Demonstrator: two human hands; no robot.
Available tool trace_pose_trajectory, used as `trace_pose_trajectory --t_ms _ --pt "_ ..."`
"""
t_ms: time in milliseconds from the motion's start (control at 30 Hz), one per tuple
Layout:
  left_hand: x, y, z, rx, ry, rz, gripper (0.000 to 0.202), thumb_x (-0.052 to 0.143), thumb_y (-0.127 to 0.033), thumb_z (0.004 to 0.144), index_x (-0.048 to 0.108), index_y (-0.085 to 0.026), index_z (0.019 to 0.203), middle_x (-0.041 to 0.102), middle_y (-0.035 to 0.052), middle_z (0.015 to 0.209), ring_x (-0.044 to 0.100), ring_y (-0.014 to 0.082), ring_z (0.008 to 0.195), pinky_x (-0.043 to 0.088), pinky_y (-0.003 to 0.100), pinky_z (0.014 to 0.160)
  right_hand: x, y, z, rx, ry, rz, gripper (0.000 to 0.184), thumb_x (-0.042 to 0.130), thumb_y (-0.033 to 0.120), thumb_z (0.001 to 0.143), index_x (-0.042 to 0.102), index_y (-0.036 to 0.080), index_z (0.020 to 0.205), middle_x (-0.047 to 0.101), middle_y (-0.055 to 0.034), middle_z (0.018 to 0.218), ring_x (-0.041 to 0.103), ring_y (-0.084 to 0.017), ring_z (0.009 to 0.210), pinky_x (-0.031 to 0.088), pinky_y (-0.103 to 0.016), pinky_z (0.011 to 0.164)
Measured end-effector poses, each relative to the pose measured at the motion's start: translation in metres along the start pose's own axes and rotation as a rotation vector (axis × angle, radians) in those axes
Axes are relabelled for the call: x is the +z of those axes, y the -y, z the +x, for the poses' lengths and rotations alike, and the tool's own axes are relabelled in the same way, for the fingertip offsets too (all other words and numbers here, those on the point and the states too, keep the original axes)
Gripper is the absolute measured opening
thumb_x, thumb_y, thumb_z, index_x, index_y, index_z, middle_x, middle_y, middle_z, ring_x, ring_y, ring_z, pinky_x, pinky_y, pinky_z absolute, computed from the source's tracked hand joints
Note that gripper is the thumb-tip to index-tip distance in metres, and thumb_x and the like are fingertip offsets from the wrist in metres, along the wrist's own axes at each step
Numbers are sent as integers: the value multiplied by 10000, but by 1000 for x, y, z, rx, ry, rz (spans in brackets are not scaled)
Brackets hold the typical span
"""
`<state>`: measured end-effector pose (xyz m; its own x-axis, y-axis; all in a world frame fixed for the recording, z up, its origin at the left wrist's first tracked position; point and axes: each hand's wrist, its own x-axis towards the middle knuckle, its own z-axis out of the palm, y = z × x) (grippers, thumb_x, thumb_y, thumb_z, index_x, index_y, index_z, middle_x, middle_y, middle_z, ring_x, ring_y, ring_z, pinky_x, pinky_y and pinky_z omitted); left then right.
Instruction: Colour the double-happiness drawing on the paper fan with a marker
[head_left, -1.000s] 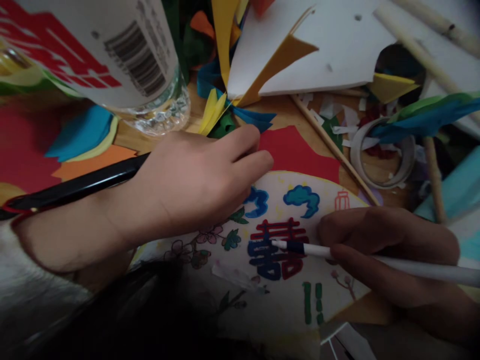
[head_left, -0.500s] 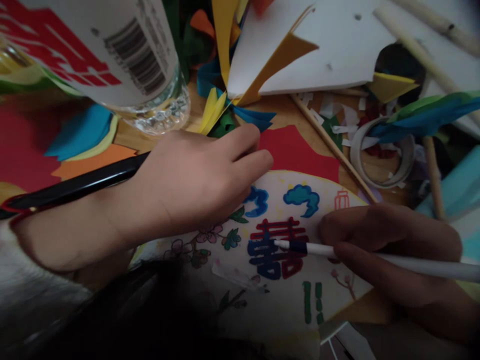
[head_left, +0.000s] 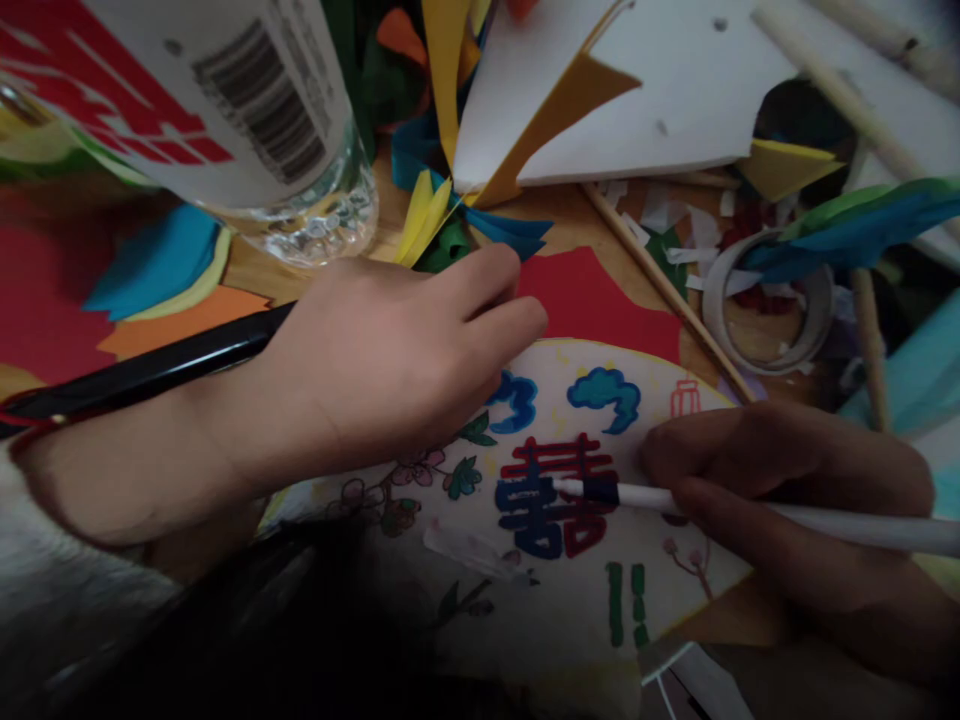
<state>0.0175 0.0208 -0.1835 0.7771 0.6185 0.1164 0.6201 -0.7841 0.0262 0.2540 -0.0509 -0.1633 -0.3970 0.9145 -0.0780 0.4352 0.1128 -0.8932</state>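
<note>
A round white paper fan (head_left: 540,590) lies in front of me, painted with blue clouds, flowers, green strokes and a red-and-blue character (head_left: 555,495). My left hand (head_left: 375,370) rests on its upper left edge, fingers curled and pressed down on it. My right hand (head_left: 780,510) pinches a white marker (head_left: 750,510) whose tip touches the character's right side. A black pen (head_left: 142,370) lies under my left wrist.
A clear plastic bottle (head_left: 247,120) with a red-and-white label stands at the upper left. Coloured paper scraps, white card (head_left: 660,90), wooden sticks (head_left: 660,290) and a tape roll (head_left: 765,310) crowd the wooden table behind the fan. Dark hair hides the lower left.
The marker tip has crept slightly right and down on the character. My left hand has stayed in place on the fan.
</note>
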Motion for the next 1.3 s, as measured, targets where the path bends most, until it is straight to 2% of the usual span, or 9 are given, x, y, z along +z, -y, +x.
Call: trace_pose_trajectory --t_ms 167,300,400,500,600,767,967,1167,1300 --pt "1 1 0 28 -28 -41 284 364 -228 867 592 -203 1034 619 42 1015 622 219 743 344 308 438 4 4 -3 106 -41 100 264 565 144 801 403 231 611 490 38 532 490 -127 484 368 -253 452" --pt "1 4 0 69 -47 -28 236 396 -230 875 588 -207 1009 619 36 974 593 183 661 358 312 445 -3 -11 3 109 116 650 228 575 200 817 417 218 654 491 44 536 445 -99 438 315 -198 377" --pt "0 5 1 66 -1 -1 215 392 -251 896 578 -206 994 612 35 940 581 171 642 350 300 452 -10 -17 12 137 50 901 196 561 310 834 452 224 696 528 62 483 381 -79 355 272 -190 358" --pt "-5 5 5 77 47 7 252 337 -250 923 561 -195 1024 606 55 949 584 159 648 354 284 471 -14 -19 19 106 -14 888 234 431 444 898 530 238 852 602 41 554 425 -84 358 310 -196 360" --pt "-11 5 10 86 45 43 254 331 -196 914 548 -194 1047 601 63 955 566 146 584 353 289 461 -14 -26 22 54 -44 814 386 456 549 859 577 187 919 677 -43 700 500 -103 419 362 -223 373" --pt "-4 13 19 165 -93 127 212 394 -106 867 535 -167 1013 606 53 893 580 171 582 343 301 435 -24 -39 25 -77 -167 637 281 636 427 799 557 157 793 574 28 626 503 -83 491 416 -200 427" --pt "-7 4 23 272 -293 149 63 464 -95 838 500 -143 821 573 27 658 557 177 530 331 289 457 -38 -33 29 -84 -249 401 228 526 319 907 572 127 1020 612 -27 898 594 -105 698 522 -258 606" --pt "-25 -55 3 742 -387 72 130 494 -181 825 441 -181 706 497 -22 540 478 133 458 309 302 447 -26 -20 43 -30 -176 184 233 537 323 900 583 126 1017 621 -36 933 610 -127 757 535 -291 658" --pt "-11 -37 11 861 -434 57 148 483 -143 804 462 -170 660 480 -14 497 442 128 428 252 309 427 -11 -12 57 -1 -108 113 217 556 305 890 587 123 1003 622 -35 930 611 -127 761 535 -294 665"
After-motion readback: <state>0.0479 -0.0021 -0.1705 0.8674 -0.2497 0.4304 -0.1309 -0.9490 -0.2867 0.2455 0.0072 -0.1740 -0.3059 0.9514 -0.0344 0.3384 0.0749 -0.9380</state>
